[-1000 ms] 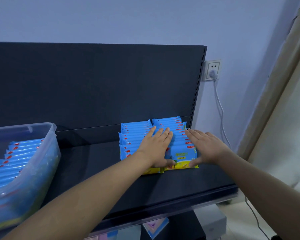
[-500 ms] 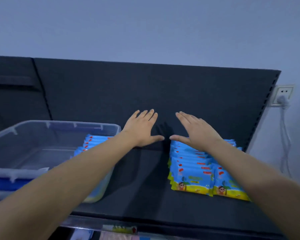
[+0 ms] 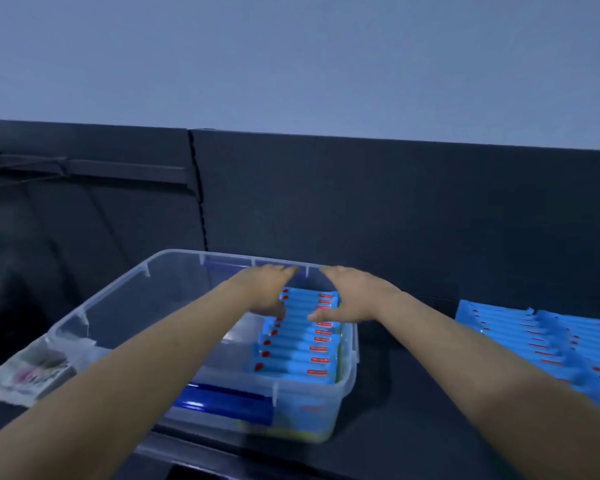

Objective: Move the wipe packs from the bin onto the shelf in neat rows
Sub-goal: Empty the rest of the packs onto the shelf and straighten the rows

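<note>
A clear plastic bin stands on the dark shelf. A row of blue wipe packs with red marks stands on edge along its right side. Both hands reach into the bin at the far end of that row. My left hand lies over the left ends of the far packs, its thumb down at their tops. My right hand covers their right ends, with the thumb touching a pack. The fingers of both stretch toward the bin's far wall. Two neat rows of shelved packs lie at the right.
The left half of the bin holds no packs. A blue clip sits on the bin's front wall. A crumpled white wrapper lies left of the bin. The dark back panel rises behind the shelf.
Both hands left the shelved rows, swung left through the air with fingers spread, and have come down into the bin onto the far packs. The view turned left with them.
</note>
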